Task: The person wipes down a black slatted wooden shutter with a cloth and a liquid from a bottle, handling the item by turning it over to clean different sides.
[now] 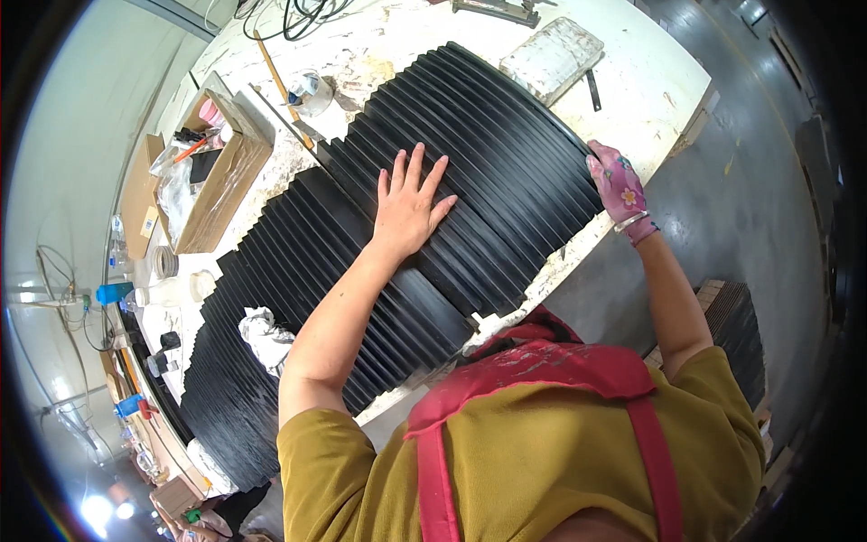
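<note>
Black pleated bellows sheet (361, 244) lies across white workbench (632, 63); left hand (408, 206) spread flat on top, gloved right hand (618, 188) grips its near edge.

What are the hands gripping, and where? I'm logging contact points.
Left hand lies flat on the black pleated bellows sheet; gloved right hand grips its near edge.

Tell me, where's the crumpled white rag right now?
In the head view, the crumpled white rag lies on the black pleated sheet, lower left, just left of the person's left upper arm.
</note>
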Demonstrator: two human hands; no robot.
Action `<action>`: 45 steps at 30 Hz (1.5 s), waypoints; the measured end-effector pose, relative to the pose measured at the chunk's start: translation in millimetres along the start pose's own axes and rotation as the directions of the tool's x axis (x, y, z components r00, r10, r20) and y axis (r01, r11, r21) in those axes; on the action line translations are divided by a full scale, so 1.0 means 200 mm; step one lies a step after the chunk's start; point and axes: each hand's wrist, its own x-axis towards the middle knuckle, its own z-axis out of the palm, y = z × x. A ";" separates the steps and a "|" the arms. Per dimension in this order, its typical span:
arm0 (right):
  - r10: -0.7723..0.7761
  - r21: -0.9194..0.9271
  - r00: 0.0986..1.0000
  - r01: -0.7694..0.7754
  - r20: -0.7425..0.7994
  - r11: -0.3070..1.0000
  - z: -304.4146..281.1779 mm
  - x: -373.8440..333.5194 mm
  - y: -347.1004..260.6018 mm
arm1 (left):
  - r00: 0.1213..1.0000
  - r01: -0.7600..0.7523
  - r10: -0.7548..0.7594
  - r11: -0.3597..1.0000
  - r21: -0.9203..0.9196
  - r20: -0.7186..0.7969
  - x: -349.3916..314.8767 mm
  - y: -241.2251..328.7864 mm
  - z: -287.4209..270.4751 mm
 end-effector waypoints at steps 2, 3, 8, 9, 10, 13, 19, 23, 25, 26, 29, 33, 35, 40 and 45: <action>-0.042 -0.014 0.994 0.040 -0.099 0.999 0.00 -0.01 0.02 | 0.999 -0.007 0.008 1.000 -0.022 0.033 0.03 0.00 0.00; -0.091 -0.040 0.977 0.085 -0.194 0.996 0.00 -0.03 0.03 | 0.995 0.005 0.003 0.997 -0.072 0.102 0.04 -0.02 -0.01; -0.004 0.338 0.991 0.050 -0.137 0.940 -0.16 -0.36 -0.30 | 0.916 0.141 -0.177 0.982 -0.126 -0.360 0.19 -0.55 -0.12; -0.334 0.086 0.941 0.337 -0.044 0.938 -0.16 -0.45 -0.30 | 0.901 0.232 -0.215 0.973 -0.001 -0.378 0.20 -0.65 -0.10; -0.440 0.156 0.895 0.425 0.075 0.892 -0.11 -0.56 -0.32 | 0.922 0.277 -0.250 0.959 0.053 -0.294 0.21 -0.75 -0.08; -0.367 0.450 0.746 0.101 0.555 0.887 0.00 -0.71 -0.49 | 0.947 0.321 -0.322 0.941 0.107 -0.009 0.24 -0.87 0.00; -0.423 0.549 0.856 0.209 0.297 0.809 0.21 -0.80 -0.50 | 0.964 0.264 -0.259 0.952 0.155 -0.052 0.27 -0.71 0.01; -0.274 0.544 0.864 0.000 0.423 0.839 0.18 -0.82 -0.54 | 0.959 0.278 -0.283 0.951 0.135 0.014 0.24 -0.72 -0.06; -0.254 0.489 0.832 -0.023 0.493 0.872 0.12 -0.81 -0.57 | 0.960 0.269 -0.278 0.950 0.159 0.042 0.25 -0.75 -0.05; -0.245 0.487 0.840 -0.026 0.485 0.873 0.11 -0.81 -0.59 | 0.956 0.266 -0.283 0.947 0.179 0.077 0.25 -0.74 -0.05; -0.259 0.590 0.846 -0.077 0.465 0.804 0.10 -0.81 -0.63 | 0.943 0.279 -0.304 0.944 0.175 0.135 0.27 -0.74 -0.06; -0.116 0.468 0.826 -0.191 0.552 0.863 -0.07 -0.71 -0.57 | 0.969 0.236 -0.243 0.965 0.116 0.045 0.28 -0.73 -0.06; 0.096 0.518 0.965 -0.213 0.243 0.829 -0.13 -0.63 -0.45 | 0.990 0.101 -0.093 0.992 0.080 -0.105 0.36 -0.64 -0.06; 0.127 0.163 0.942 -0.078 -0.312 0.984 -0.18 -0.10 -0.18 | 0.936 -0.254 0.242 0.967 -0.013 -0.254 0.75 -0.07 -0.05; 0.175 0.133 0.984 -0.179 0.038 0.975 0.02 0.17 -0.06 | 0.987 -0.129 0.127 0.992 -0.009 -0.098 0.98 0.15 0.18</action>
